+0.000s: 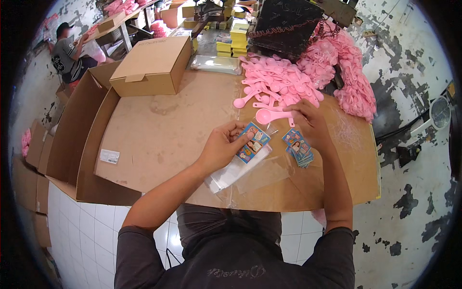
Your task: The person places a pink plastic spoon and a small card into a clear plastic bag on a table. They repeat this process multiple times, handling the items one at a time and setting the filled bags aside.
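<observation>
Dark shirt (231, 255) short of card pile (299, 148), my left grip (222, 142) pinches card (254, 144), right grip (314, 124) pink spoon (270, 116); keep bags (232, 175) flat.

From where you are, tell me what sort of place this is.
Probably a small packing workshop: a heap of pink spoons lies on the table, with picture cards and clear plastic bags nearer the person, and a large cardboard box stands toward the far left.

1 pink scoop (264, 116), seemingly bowl-up, near 1 colourful card (253, 143)
</observation>
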`<state>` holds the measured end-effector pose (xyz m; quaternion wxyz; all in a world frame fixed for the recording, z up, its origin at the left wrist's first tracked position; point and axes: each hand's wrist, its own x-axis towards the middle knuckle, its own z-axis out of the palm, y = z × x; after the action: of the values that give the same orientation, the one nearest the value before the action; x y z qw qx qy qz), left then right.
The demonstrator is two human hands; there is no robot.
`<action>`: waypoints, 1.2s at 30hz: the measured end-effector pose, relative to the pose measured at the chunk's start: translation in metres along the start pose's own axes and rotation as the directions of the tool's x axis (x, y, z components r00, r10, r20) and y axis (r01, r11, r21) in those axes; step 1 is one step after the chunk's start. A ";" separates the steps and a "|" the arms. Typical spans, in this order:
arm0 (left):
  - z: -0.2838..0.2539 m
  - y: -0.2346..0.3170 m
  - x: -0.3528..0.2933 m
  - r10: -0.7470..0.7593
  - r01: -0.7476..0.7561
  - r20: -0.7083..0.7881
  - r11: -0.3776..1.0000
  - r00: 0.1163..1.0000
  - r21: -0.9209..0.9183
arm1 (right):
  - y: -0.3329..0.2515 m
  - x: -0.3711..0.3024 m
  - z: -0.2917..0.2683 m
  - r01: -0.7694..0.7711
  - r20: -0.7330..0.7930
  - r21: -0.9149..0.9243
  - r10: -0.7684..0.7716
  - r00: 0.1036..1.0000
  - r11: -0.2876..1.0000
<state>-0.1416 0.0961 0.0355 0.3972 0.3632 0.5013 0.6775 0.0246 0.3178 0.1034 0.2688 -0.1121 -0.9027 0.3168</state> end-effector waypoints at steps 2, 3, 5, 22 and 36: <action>0.001 -0.002 0.002 0.005 -0.005 0.009 1.000 1.000 0.031 | -0.007 -0.008 -0.006 0.045 0.000 0.134 -0.045 0.999 0.990; 0.002 -0.003 0.002 0.010 -0.011 0.016 0.998 1.000 0.065 | -0.010 -0.011 -0.007 0.055 0.008 0.120 -0.056 0.998 0.991; 0.003 -0.004 0.003 0.014 -0.015 0.023 0.999 1.000 0.050 | -0.014 -0.016 -0.008 0.063 0.012 0.108 -0.065 0.998 0.992; 0.000 -0.015 0.001 -0.051 0.020 0.098 0.957 0.994 0.288 | -0.024 -0.021 -0.006 0.179 0.130 -0.075 -0.168 0.977 0.981; -0.002 -0.003 -0.002 -0.091 0.094 0.230 0.996 0.969 0.002 | -0.036 -0.023 0.022 0.202 0.261 0.160 -0.239 0.935 0.966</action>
<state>-0.1425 0.0940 0.0322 0.4854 0.4137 0.4653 0.6138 0.0303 0.2701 0.1015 0.1801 0.0534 -0.9156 0.3556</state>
